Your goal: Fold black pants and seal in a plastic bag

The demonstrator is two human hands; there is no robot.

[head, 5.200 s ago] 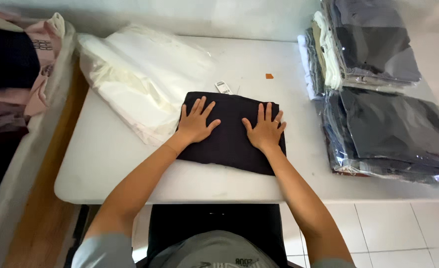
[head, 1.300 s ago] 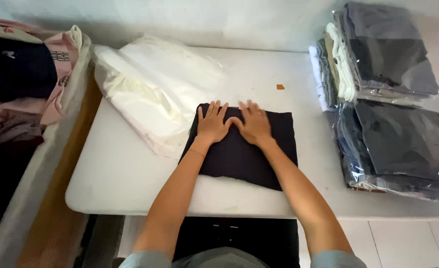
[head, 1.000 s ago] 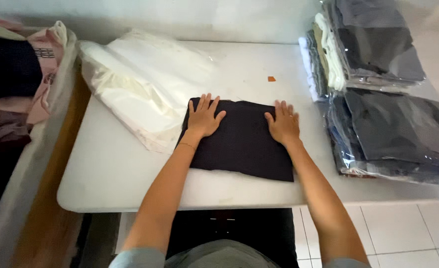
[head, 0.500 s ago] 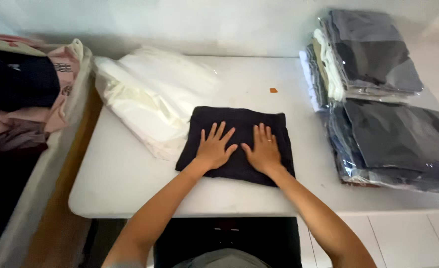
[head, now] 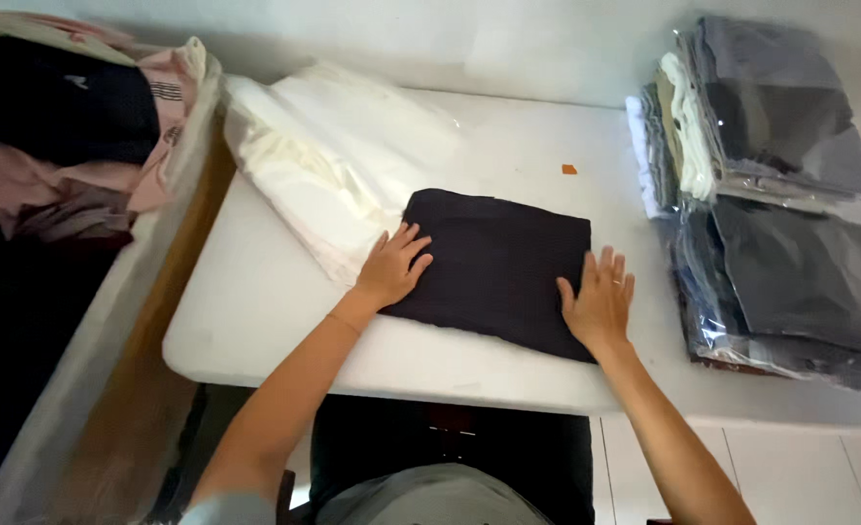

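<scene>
I see a dark navy folded garment [head: 493, 267], soft knit and rectangular, lying flat at the front of the white table [head: 255, 301]. My left hand [head: 391, 267] presses its left edge, my right hand [head: 600, 301] its right edge, fingers spread flat, gripping nothing. Left of the garment lie cream bagged clothes [head: 338, 165]; right of it, glossy plastic-wrapped stacks [head: 780, 194].

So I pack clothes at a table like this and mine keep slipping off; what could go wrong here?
The dark folded garment lies close to the near edge of the white table, so a push from the hands could slide it off. The left hand rests beside the heap of clear plastic bags, which it might drag along. The bagged stacks at the right look slippery and overhang the table, so they may topple.
</scene>
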